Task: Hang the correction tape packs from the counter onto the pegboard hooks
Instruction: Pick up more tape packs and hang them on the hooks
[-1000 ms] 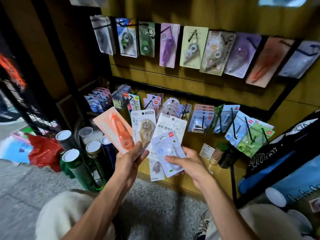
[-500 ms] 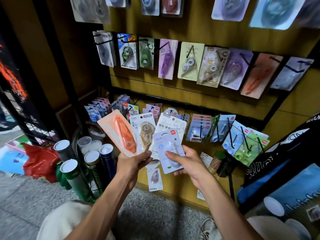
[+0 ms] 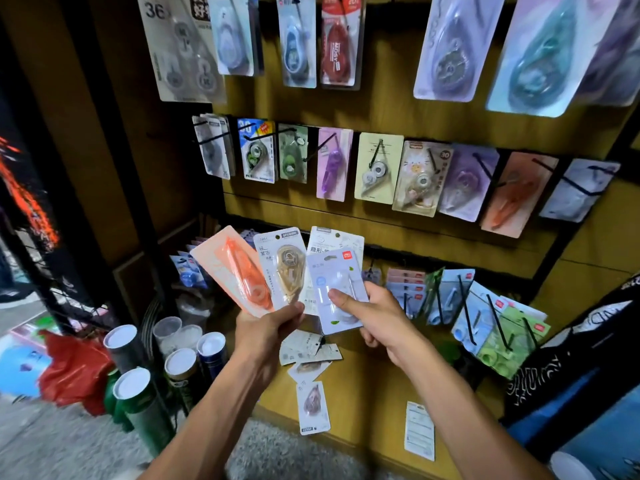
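The left hand [image 3: 266,327] grips the bottom ends of a fan of correction tape packs: an orange pack [image 3: 235,271] leaning up and to the left, a beige pack [image 3: 285,268] standing nearly upright beside it, and a white pack [image 3: 334,245] behind them, also upright. The right hand [image 3: 374,320] pinches a pale lilac pack [image 3: 334,289] between thumb and fingers, its thumb lying across the clear blister. That pack is a card with a red brand tag at its top right corner and a hang slot at the top; its long axis runs up and slightly left, overlapping the white pack. The two hands sit close together, in front of the wooden pegboard [image 3: 391,109]. Farther up the board, rows of hung packs [image 3: 379,168] dangle from black hooks [image 3: 485,168]. Near the left, capped cylindrical tubes [image 3: 138,396] stand on the floor.
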A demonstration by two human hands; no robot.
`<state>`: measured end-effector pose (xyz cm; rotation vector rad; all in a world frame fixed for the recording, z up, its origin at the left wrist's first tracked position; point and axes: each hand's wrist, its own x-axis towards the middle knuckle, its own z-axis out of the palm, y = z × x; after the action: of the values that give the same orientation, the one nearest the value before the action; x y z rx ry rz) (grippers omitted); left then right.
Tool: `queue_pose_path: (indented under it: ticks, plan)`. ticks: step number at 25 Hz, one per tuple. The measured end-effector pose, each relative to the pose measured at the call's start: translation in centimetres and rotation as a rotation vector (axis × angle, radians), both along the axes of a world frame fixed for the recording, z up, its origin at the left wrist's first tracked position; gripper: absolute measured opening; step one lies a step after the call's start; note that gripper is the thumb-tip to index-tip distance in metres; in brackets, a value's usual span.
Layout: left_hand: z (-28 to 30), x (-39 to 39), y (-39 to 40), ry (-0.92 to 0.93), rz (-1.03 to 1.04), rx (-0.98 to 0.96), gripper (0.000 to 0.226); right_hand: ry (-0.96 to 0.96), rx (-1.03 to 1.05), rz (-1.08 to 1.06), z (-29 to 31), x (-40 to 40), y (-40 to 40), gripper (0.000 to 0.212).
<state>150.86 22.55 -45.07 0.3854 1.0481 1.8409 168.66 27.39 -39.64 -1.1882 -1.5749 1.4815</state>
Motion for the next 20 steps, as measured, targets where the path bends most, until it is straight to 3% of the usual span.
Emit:
queue_pose_path:
  ticks: [3, 11, 14, 17, 20]
  plan:
    - [1.6, 0.1, 1.1, -0.071, 0.019, 0.035, 0.038, 0.2, -0.109, -0.03, 0.6, 0.4, 1.4, 0.024]
    - [5.2, 4.1, 4.8, -0.106, -0.036, 0.058, 0.04, 0.513, -0.193, -0.049, 1.9, 4.9, 4.4, 0.016]
    - [5.8, 7.6, 6.6, -0.118, -0.108, 0.01, 0.037, 0.46, -0.165, -0.211, 1.9, 8.8, 5.0, 0.014]
    - [5.8, 11.5, 7.8, -0.111, -0.165, 0.005, 0.035, 0.198, -0.021, -0.384, 1.6, 13.5, 4.6, 0.008]
    - [5.6, 15.1, 8.3, -0.102, -0.268, -0.024, 0.038, 0.305, 0.087, -0.547, 1.3, 17.8, 3.1, 0.013]
